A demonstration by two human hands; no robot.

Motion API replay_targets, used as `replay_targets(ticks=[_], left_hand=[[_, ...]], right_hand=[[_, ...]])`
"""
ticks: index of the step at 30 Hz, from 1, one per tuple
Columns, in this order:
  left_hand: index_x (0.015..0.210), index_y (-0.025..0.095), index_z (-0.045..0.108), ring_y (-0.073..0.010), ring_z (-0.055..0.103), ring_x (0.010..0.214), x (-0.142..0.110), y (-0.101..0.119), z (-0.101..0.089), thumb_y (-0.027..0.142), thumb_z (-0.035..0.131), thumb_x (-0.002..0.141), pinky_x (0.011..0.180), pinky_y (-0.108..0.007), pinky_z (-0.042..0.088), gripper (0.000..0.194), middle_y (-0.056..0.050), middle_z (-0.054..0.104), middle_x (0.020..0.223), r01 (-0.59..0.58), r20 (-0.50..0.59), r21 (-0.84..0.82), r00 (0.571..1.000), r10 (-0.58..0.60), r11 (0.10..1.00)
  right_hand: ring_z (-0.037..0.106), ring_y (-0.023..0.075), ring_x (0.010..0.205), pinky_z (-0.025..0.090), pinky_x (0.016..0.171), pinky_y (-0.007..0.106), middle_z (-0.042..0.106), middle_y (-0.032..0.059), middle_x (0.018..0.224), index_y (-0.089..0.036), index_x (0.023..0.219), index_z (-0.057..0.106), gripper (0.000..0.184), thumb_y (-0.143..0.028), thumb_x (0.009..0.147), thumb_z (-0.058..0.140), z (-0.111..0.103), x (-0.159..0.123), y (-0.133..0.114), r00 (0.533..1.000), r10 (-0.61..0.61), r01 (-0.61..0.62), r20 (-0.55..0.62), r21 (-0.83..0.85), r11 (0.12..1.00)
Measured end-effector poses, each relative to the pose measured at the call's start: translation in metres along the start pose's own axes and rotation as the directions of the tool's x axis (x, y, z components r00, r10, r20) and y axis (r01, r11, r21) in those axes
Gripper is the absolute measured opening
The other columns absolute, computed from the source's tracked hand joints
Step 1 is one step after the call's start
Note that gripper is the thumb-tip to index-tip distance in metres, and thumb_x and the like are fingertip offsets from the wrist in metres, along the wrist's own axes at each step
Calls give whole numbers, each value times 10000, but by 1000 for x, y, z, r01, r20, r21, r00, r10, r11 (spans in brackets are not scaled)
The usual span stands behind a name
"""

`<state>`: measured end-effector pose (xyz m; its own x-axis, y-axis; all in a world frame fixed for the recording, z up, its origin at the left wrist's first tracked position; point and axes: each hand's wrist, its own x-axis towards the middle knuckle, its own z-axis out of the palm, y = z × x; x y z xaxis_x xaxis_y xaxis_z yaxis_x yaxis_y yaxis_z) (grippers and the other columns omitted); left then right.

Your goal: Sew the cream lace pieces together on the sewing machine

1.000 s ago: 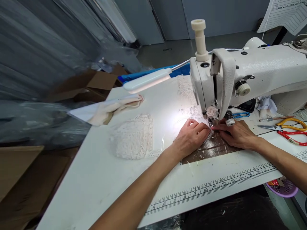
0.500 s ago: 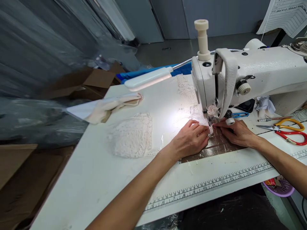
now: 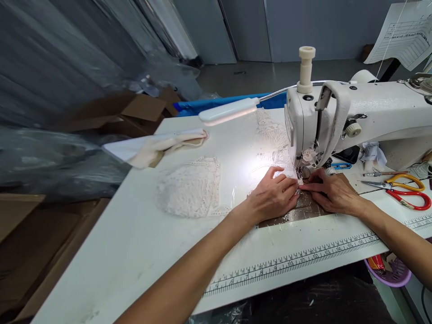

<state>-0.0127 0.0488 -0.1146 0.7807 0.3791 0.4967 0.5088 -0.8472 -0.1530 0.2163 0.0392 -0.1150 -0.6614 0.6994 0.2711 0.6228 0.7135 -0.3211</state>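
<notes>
White lace fabric lies on the table and runs under the needle area of a white sewing machine. My left hand is closed on the lace just in front of the presser foot, its fingers bunched together. From the right, my right hand pinches the same lace edge between thumb and forefinger. The fingertips of both hands nearly meet there, over a brown plate. The pinched edge is mostly hidden by the fingers. A pinkish fabric rosette hangs on the machine head.
Another lace piece lies left on the table, with folded cream cloth beyond it. A lamp hangs above. Scissors lie to the right; a printed ruler lines the front edge. A purple basket sits below.
The view has shifted a little, so the machine sits lower and further right. My right hand has drawn back slightly from the needle toward me, its fingers now meeting the lace edge.
</notes>
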Motion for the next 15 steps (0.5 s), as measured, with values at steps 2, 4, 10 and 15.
replay_targets(ticks=[2, 4, 10, 15], left_hand=[[822, 189, 667, -157, 630, 734, 0, 0, -1, 251, 485, 931, 915, -425, 447, 221, -28, 731, 938, 14, 19, -18, 1000, -14, 1000], [842, 189, 674, -163, 633, 744, 0, 1, -3, 265, 484, 931, 908, -430, 453, 223, -31, 730, 951, 22, 30, -30, 999, -21, 999], [863, 191, 682, -171, 630, 745, 0, -1, -4, 247, 467, 925, 888, -432, 466, 231, -41, 724, 966, 36, 59, -49, 998, -33, 998], [923, 174, 676, -184, 634, 800, -2, -4, -3, 269, 478, 928, 915, -438, 455, 220, -51, 713, 1027, 63, 63, -77, 996, -59, 995]], right_hand=[[552, 192, 888, 502, 783, 342, 590, 112, 1064, -240, 1165, 705, 334, -237, 941, 458, -1, 0, -2, 1000, 5, -4, 9, -24, 1000], [550, 198, 895, 503, 794, 354, 588, 114, 1074, -236, 1173, 699, 332, -239, 942, 460, -2, 1, -4, 1000, 14, -13, 24, -42, 999], [547, 207, 888, 489, 802, 362, 589, 109, 1051, -234, 1181, 668, 326, -206, 938, 453, -2, 5, -10, 997, 43, -38, 67, -77, 996], [538, 213, 874, 468, 745, 345, 586, 129, 1064, -203, 1228, 609, 356, -202, 940, 399, 1, 9, -14, 993, 67, -52, 97, -148, 988]])
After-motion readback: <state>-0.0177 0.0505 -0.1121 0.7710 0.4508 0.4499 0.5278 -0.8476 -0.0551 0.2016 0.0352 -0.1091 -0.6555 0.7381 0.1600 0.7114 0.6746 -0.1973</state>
